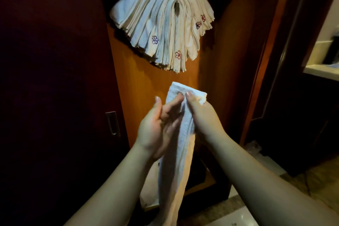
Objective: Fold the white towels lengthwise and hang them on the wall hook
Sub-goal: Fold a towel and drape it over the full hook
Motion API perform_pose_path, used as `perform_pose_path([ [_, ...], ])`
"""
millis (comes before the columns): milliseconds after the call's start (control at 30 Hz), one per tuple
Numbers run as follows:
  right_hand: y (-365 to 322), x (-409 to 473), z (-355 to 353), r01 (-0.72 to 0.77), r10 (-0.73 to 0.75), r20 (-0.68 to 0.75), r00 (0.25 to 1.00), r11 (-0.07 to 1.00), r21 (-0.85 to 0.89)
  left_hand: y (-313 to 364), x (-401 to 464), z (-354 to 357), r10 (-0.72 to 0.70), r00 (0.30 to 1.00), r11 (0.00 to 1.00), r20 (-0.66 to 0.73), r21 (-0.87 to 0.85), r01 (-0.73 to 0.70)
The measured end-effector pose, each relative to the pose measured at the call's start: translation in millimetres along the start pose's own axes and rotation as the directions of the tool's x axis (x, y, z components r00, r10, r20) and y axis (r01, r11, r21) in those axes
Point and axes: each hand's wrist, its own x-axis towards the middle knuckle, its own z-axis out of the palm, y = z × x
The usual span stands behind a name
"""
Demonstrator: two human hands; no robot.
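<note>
A person holds one white towel (183,134) up in front of a wooden wall panel (146,82), the cloth gathered into a long narrow strip that hangs down between both forearms toward the bottom of the view. The left hand (161,124) lies along the left side of the strip with its palm turned toward the cloth, its fingers reaching up and pinching the upper end just beside the right thumb. The right hand (203,113) grips the same upper end from the right, thumb pressed on the front and fingers curled behind, so a short folded corner sticks up above both hands. Above them, well apart from the held towel, a thick stack of hung towels (163,20) is draped over the wall hook (177,6), only a dark bit of which shows at the centre of the fold. Their ends fan out downward, several bearing small embroidered flower marks (155,39) in purple and red. A metal handle (112,123) sits on the dark door to the left.
</note>
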Motion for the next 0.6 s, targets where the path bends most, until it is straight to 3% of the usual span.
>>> perform_pose_path([
  [33,-4,3,-3,-0.003,0.003,-0.001,1.0,1.0,0.001,5,2,-4,0.058,0.998,0.998,-0.031,0.011,-0.058],
  [100,-11,10,-8,0.045,-0.047,0.046,0.998,0.998,0.043,13,7,-12,0.279,0.954,0.942,-0.112,0.227,-0.249],
  [167,-17,18,-12,0.102,-0.108,0.112,0.988,0.993,0.058,21,13,-17,0.506,0.845,0.771,-0.173,0.529,-0.354],
  [200,-21,21,-13,0.119,-0.125,0.139,0.982,0.992,0.053,26,16,-17,0.547,0.819,0.722,-0.173,0.592,-0.357],
  [233,-24,24,-15,0.126,-0.133,0.165,0.977,0.991,0.051,30,19,-17,0.535,0.83,0.721,-0.158,0.597,-0.352],
  [367,-39,37,-20,0.171,-0.18,0.266,0.947,0.984,0.057,42,34,-12,0.231,0.972,0.864,-0.05,0.47,-0.181],
  [600,-64,50,-25,0.182,-0.202,0.378,0.903,0.979,0.09,44,47,4,0.075,0.992,0.94,0.106,0.324,-0.106],
])
